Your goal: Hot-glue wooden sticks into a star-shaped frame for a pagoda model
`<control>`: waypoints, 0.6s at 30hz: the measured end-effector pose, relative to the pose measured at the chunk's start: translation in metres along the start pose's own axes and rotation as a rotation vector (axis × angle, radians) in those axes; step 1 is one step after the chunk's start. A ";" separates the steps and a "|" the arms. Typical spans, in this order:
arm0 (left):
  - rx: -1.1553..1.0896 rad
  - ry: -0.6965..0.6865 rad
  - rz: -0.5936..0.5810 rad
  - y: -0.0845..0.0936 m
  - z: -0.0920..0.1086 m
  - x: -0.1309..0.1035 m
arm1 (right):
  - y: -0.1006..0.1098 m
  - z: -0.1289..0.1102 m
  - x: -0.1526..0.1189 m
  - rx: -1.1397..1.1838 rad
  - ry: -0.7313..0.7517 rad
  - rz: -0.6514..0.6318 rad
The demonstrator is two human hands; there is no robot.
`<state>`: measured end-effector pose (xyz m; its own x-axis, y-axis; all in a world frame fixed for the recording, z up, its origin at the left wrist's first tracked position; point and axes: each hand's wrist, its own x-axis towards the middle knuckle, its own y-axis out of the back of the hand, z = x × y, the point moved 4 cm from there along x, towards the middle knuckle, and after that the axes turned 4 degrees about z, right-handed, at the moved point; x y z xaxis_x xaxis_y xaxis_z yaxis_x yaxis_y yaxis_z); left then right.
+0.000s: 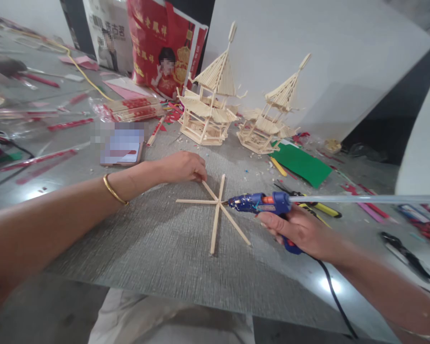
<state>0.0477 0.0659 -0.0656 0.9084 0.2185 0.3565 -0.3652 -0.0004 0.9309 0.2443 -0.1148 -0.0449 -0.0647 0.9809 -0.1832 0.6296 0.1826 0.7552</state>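
Several pale wooden sticks radiate from one centre on the grey table, like a star. At the far end of the upper-left stick, my left hand is closed with its fingertips pinching that end. My right hand wraps round a blue glue gun that has a long clear glue stick in its back. The gun's nozzle points left and is at the centre where the sticks meet; whether it touches them cannot be made out.
Two wooden stick pavilions stand behind. A phone and wrapped stick bundles lie at left. Green card, a yellow cutter and black-handled pliers are at right. The gun's black cable crosses the table's front edge.
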 end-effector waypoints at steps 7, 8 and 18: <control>-0.004 -0.016 -0.002 0.001 0.000 0.000 | -0.005 -0.001 0.005 0.218 -0.050 -0.044; -0.003 -0.014 -0.006 0.001 0.000 0.000 | -0.005 -0.001 0.005 0.241 -0.062 -0.040; 0.003 -0.009 -0.003 -0.001 -0.002 0.000 | -0.004 -0.005 0.007 0.273 -0.091 -0.040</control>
<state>0.0476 0.0678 -0.0669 0.9112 0.2094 0.3547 -0.3623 -0.0025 0.9321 0.2374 -0.1086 -0.0465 -0.0315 0.9610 -0.2749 0.8138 0.1843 0.5511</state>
